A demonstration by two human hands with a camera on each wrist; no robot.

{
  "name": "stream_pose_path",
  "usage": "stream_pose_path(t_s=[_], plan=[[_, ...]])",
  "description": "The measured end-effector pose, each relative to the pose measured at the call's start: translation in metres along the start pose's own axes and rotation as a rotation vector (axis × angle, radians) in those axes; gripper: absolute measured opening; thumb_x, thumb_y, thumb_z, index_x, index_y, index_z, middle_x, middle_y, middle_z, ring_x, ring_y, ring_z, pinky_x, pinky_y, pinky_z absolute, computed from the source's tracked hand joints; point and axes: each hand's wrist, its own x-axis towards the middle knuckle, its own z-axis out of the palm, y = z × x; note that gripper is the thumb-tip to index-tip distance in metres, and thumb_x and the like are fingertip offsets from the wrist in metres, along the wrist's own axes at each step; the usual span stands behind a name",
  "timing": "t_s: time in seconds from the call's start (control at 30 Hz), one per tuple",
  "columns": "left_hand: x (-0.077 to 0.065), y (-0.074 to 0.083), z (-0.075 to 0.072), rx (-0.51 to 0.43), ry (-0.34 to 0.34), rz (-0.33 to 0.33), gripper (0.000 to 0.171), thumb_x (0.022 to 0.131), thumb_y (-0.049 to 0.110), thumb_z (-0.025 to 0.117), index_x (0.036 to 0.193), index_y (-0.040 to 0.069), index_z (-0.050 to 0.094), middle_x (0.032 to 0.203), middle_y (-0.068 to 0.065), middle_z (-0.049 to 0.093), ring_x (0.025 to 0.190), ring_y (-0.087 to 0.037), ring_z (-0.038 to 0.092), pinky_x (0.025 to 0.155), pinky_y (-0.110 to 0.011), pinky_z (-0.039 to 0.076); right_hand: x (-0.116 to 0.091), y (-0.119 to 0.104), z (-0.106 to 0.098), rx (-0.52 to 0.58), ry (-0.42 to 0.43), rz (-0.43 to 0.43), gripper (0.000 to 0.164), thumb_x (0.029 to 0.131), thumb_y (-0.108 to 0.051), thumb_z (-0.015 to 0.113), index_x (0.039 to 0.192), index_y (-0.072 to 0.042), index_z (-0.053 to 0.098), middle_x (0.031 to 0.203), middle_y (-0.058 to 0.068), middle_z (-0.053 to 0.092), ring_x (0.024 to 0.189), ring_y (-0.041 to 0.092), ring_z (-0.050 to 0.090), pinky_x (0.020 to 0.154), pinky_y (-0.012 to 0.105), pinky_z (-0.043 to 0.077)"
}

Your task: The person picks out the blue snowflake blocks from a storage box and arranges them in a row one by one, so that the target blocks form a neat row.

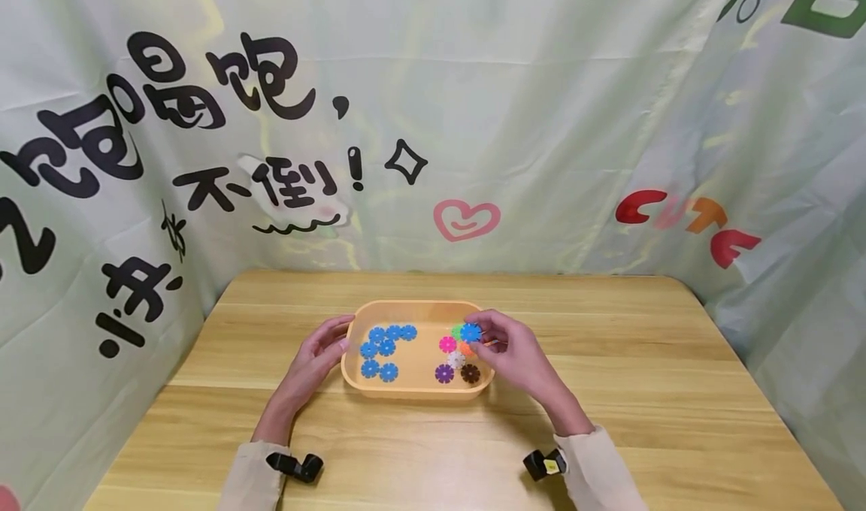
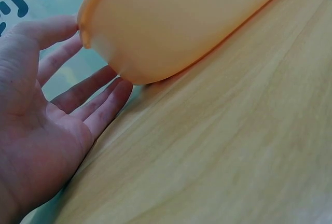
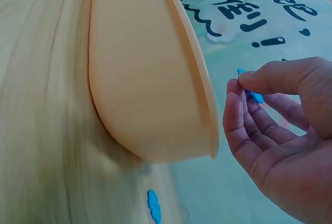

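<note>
An orange plastic tray (image 1: 419, 394) stands on the table. My left hand (image 1: 321, 357) holds its left end, thumb at the rim and fingers against the outer wall (image 2: 150, 53). Over the tray's right end, my right hand (image 1: 517, 353) pinches a blue snowflake disc (image 1: 470, 333) between thumb and fingers. Several blue discs (image 1: 386, 347) lie at the left inside the tray. At its right are a pink disc (image 1: 447, 344), a purple disc (image 1: 443, 373), a white disc (image 1: 456, 360), a black disc (image 1: 470, 373), and partly covered green and orange ones.
Another blue disc (image 3: 154, 207) lies on the table beside the tray's right end, seen in the right wrist view. The wooden table (image 1: 433, 451) runs back to a printed curtain (image 1: 541, 158), which also hangs along both sides.
</note>
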Motion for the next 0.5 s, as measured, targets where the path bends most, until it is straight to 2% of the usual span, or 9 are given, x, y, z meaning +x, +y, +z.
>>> stream_pose_path(t_s=[0.1, 0.3, 0.5], plan=[[0.000, -0.001, 0.000, 0.004, -0.003, 0.004, 0.047, 0.104, 0.016, 0.059, 0.149, 0.010, 0.049, 0.151, -0.019, 0.045, 0.134, -0.039, 0.047, 0.099, -0.036, 0.052, -0.001, 0.003, -0.005, -0.011, 0.022, 0.020, 0.034, 0.090, 0.004, 0.072, 0.123, -0.004, 0.068, 0.102, 0.009, 0.069, 0.092, 0.023, 0.065, 0.083, 0.036, 0.058], [-0.001, 0.000, 0.000, 0.013, -0.005, 0.004, 0.047, 0.104, 0.017, 0.059, 0.149, 0.010, 0.048, 0.151, -0.019, 0.045, 0.134, -0.039, 0.047, 0.099, -0.035, 0.052, -0.002, 0.009, -0.019, -0.019, 0.072, 0.039, 0.037, 0.089, 0.008, 0.071, 0.125, 0.000, 0.066, 0.106, 0.012, 0.071, 0.093, 0.025, 0.065, 0.083, 0.036, 0.058], [-0.001, 0.002, 0.001, 0.026, 0.004, -0.005, 0.047, 0.104, 0.018, 0.060, 0.149, 0.010, 0.048, 0.150, -0.018, 0.046, 0.133, -0.036, 0.048, 0.098, -0.033, 0.052, -0.003, 0.015, -0.034, 0.003, 0.103, 0.047, 0.037, 0.090, 0.004, 0.074, 0.126, 0.000, 0.066, 0.107, 0.015, 0.070, 0.094, 0.028, 0.064, 0.079, 0.031, 0.058]])
